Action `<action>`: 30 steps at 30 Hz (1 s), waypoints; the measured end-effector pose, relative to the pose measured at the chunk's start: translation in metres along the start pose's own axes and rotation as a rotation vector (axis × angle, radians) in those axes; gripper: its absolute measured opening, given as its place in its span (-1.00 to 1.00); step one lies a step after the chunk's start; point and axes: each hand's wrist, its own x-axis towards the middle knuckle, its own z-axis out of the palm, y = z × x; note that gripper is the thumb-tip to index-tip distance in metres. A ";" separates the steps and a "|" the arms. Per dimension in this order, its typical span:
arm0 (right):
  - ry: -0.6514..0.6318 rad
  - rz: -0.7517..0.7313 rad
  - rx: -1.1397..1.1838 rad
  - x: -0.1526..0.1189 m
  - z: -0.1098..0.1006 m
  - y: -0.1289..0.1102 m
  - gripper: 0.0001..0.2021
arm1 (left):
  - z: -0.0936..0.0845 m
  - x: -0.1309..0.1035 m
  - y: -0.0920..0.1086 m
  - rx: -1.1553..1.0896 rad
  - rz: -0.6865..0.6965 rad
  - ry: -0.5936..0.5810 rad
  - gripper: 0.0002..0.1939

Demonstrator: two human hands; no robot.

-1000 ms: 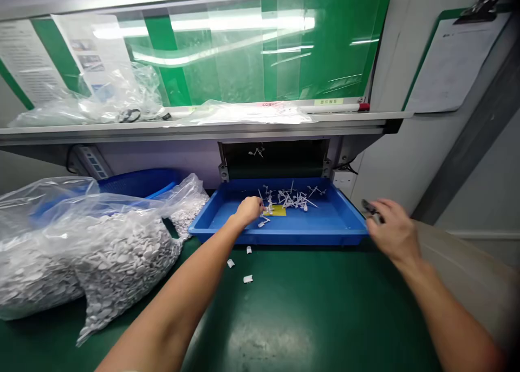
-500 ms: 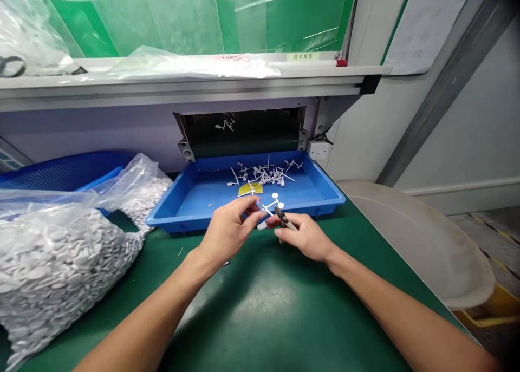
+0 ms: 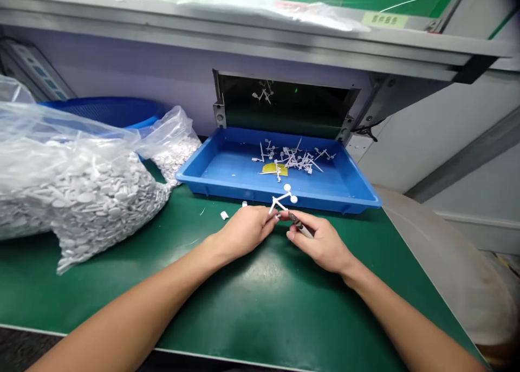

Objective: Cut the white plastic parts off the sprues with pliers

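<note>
My left hand (image 3: 246, 230) is closed, its fingertips pinching a branched white plastic sprue (image 3: 287, 188). Two round discs stand out at the sprue's far end, above the near rim of a blue tray (image 3: 260, 191). In my right hand (image 3: 327, 245) is a pair of nippers (image 3: 303, 227) with light grips, the jaws close to the sprue's lower end by my left fingertips. Whether the jaws touch the plastic I cannot tell. A small white piece (image 3: 224, 215) lies on the green tabletop beyond my left wrist, and another white piece (image 3: 244, 204) lies nearer the tray.
Several white sprues (image 3: 300, 160) and a yellow patch (image 3: 270, 169) lie in the tray. Behind it is a dark wall opening (image 3: 284, 115). Left stand a large clear bag of white parts (image 3: 109, 193), a smaller bag (image 3: 173, 158) and a blue basket (image 3: 109, 109). A metal shelf edge (image 3: 244, 28) runs overhead.
The sprue has turned in my left fingers, and my left hand has rolled over more palm-down. The nippers stay close to it. The whole view has shifted and tilted.
</note>
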 end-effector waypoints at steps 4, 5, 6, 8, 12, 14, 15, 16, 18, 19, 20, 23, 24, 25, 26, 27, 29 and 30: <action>0.160 -0.047 -0.206 0.001 -0.005 0.008 -0.71 | -0.003 -0.001 -0.003 0.053 -0.016 0.083 -0.74; 0.182 -0.067 -0.298 0.002 -0.007 0.010 -0.74 | -0.004 -0.002 -0.002 0.028 0.002 0.110 -0.73; 0.189 -0.081 -0.386 0.003 -0.008 0.012 -0.76 | -0.005 -0.002 -0.001 -0.006 0.024 0.135 -0.72; 0.164 -0.090 -0.507 0.005 -0.010 0.016 -0.77 | -0.005 -0.002 0.001 -0.074 0.066 0.160 -0.70; 0.152 -0.103 -0.557 0.005 -0.008 0.018 -0.77 | -0.001 -0.004 0.005 -0.139 0.072 0.155 -0.70; 0.156 -0.117 -0.551 0.004 -0.006 0.018 -0.77 | 0.002 -0.004 0.006 -0.148 0.066 0.157 -0.71; 0.156 -0.122 -0.549 0.004 -0.006 0.017 -0.77 | 0.002 -0.005 0.006 -0.151 0.066 0.159 -0.71; 0.156 -0.127 -0.546 0.003 -0.005 0.016 -0.77 | 0.003 -0.005 0.007 -0.155 0.068 0.161 -0.71; 0.155 -0.137 -0.541 0.003 -0.005 0.016 -0.77 | 0.003 -0.005 0.007 -0.158 0.071 0.161 -0.72; 0.155 -0.142 -0.539 0.003 -0.005 0.015 -0.76 | 0.003 -0.005 0.008 -0.158 0.071 0.159 -0.72; 0.156 -0.146 -0.539 0.003 -0.005 0.015 -0.76 | 0.003 -0.005 0.008 -0.157 0.072 0.156 -0.72; 0.160 -0.155 -0.545 0.002 -0.005 0.015 -0.76 | 0.004 -0.005 0.008 -0.149 0.077 0.151 -0.72; 0.163 -0.159 -0.548 0.002 -0.005 0.016 -0.76 | 0.004 -0.005 0.008 -0.149 0.082 0.153 -0.72; 0.165 -0.164 -0.552 0.003 -0.005 0.016 -0.76 | 0.004 -0.005 0.008 -0.149 0.089 0.158 -0.72; 0.167 -0.170 -0.557 0.003 -0.005 0.017 -0.76 | 0.004 -0.005 0.008 -0.150 0.098 0.161 -0.72; 0.168 -0.174 -0.563 0.003 -0.006 0.017 -0.76 | 0.004 -0.005 0.008 -0.152 0.107 0.163 -0.73; 0.165 -0.184 -0.589 0.003 -0.006 0.019 -0.75 | 0.004 -0.004 0.007 -0.153 0.124 0.158 -0.73; 0.162 -0.190 -0.611 0.003 -0.006 0.020 -0.74 | 0.003 -0.004 0.007 -0.148 0.132 0.152 -0.73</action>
